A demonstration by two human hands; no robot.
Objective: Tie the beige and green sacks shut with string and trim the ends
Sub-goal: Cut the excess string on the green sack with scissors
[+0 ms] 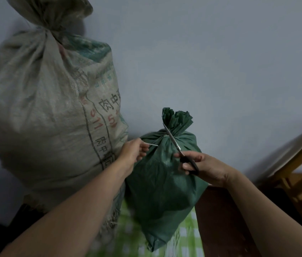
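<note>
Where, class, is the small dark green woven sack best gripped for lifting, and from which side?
Probably grip the small dark green woven sack by its bunched neck above the white string, coming from above: the cinched neck is narrow and upright, the body bulges.

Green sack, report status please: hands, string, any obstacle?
Left hand pinches string end, held out sideways. Right hand holds scissors, blades at tied neck of green sack. Nothing blocks the cut.

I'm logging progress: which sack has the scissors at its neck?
The small green sack: scissors in the right hand cross its tied neck, the left hand pinches its string. The larger beige sack has none.
</note>
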